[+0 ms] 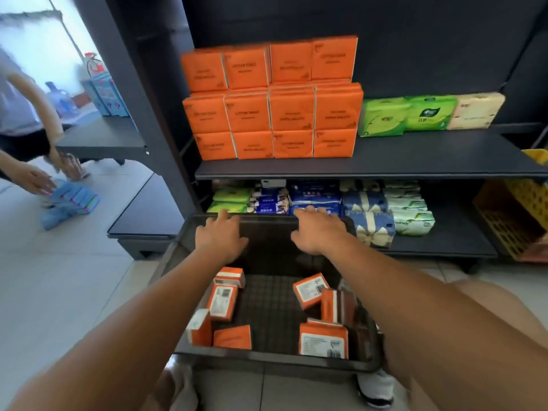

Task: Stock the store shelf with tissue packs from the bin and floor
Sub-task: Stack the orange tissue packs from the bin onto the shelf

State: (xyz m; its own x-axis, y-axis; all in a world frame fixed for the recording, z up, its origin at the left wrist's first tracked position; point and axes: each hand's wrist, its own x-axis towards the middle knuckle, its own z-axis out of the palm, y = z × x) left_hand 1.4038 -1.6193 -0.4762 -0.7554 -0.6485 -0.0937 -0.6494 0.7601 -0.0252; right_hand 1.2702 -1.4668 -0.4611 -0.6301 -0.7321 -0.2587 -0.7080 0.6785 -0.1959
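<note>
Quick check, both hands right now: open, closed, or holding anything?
Left hand: open, fingers on the far rim of the dark plastic bin.
Right hand: open, on the same rim, holding nothing.

The upper shelf [415, 155] carries stacked orange tissue packs [292, 112], green packs [409, 115] and a beige pack [476, 111]. The tiled floor [59, 277] carries the dark bin [267, 361] and blue packs [71, 203].

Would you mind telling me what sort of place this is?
Most likely a small shop being stocked: dark shelves hold stacked orange packs and green packs, with a bin of more on the floor.
</note>
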